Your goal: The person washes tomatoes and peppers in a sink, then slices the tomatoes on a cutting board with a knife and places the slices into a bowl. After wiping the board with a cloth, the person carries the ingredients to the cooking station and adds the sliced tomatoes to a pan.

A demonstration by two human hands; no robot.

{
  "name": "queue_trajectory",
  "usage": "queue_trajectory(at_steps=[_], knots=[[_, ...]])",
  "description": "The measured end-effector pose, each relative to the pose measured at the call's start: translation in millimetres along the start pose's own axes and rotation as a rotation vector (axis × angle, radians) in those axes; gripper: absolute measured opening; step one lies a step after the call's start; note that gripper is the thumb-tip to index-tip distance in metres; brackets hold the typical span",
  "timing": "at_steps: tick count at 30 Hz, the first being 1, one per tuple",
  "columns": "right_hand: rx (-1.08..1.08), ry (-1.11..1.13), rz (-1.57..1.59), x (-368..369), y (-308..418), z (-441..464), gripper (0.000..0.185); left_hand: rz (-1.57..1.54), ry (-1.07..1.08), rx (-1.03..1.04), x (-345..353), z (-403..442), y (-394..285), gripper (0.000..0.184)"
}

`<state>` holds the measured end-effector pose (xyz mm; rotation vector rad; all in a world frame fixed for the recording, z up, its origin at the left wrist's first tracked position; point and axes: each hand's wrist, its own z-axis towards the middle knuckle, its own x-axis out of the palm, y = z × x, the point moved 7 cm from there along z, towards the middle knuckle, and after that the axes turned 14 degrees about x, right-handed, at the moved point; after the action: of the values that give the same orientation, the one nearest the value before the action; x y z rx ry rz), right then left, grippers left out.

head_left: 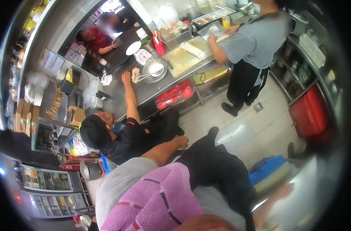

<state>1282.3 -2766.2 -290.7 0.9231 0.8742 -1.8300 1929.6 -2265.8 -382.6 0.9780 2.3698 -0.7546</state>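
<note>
Left hand [181, 141] curled, grip cannot be told; right hand [284, 191] blurred beside pale surface [312, 184], likewise. Judged risk: left hand could bump capped co-worker [125, 144], caused by crowding.

A steel counter [153, 88] and scale [143, 56] show a kitchen.

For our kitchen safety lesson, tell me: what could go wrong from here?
A shiny patch of floor may be wet, so someone could slip. The metal bowl sits near the front edge of the counter, so an elbow might knock it. The wearer's left hand appears close to the worker in black, so a sudden turn could cause a bump.
</note>
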Motion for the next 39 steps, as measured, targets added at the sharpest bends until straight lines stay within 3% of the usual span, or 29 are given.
queue_trajectory(at_steps=[2,10,14,20,22,26,28,30,31,32,33,34,36,39], knots=[[-0.014,-0.040,-0.001,0.2,1.1,-2.0,0.061,0.023,0.035,-0.003,5.9,0.8,3.1,0.041],[0.065,0.148,-0.019,-10.2,3.8,5.3,0.055,-0.030,0.011,-0.050,9.3,-2.8,3.3,0.040],[0.055,0.071,-0.036,5.8,-1.4,5.1,0.055,-0.013,0.021,-0.016,6.9,4.3,0.1,0.040],[0.101,0.158,-0.060,-5.5,4.3,5.6,0.058,-0.013,-0.022,0.001,-12.6,12.4,-10.1,0.037],[0.120,0.199,-0.041,-3.7,1.9,6.9,0.061,0.038,0.096,-0.024,-2.9,23.2,-0.8,0.044],[0.123,0.193,-0.038,9.3,-2.2,5.9,0.062,0.091,0.073,-0.015,-14.1,28.6,-6.3,0.044],[0.048,0.043,-0.043,9.6,-0.7,2.4,0.063,0.074,-0.009,0.038,-19.7,35.4,-8.1,0.037],[-0.080,-0.320,0.138,-34.0,14.6,-5.3,0.062,0.100,-0.074,0.073,-26.3,42.9,-4.8,0.036],[0.011,-0.020,0.335,-37.8,13.8,-0.9,0.059,0.218,0.078,0.079,-15.8,65.5,10.2,0.045],[-0.005,-0.129,0.398,-30.4,15.9,-10.9,0.059,0.147,0.000,0.056,-49.3,35.7,-17.9,0.045],[0.084,-0.165,0.500,-40.5,15.0,-15.2,0.056,0.133,0.131,-0.008,-41.7,55.3,-2.5,0.044],[0.128,0.080,0.469,-66.8,23.0,-10.3,0.054,0.253,0.074,0.227,-0.1,104.0,47.2,0.041],[0.128,0.066,0.285,-47.0,20.5,-12.4,0.060,0.186,-0.105,0.081,-60.1,60.2,-5.4,0.038],[0.192,0.178,0.182,-62.4,22.3,-9.8,0.065,0.006,-0.034,0.084,-69.0,57.3,-26.0,0.045]])
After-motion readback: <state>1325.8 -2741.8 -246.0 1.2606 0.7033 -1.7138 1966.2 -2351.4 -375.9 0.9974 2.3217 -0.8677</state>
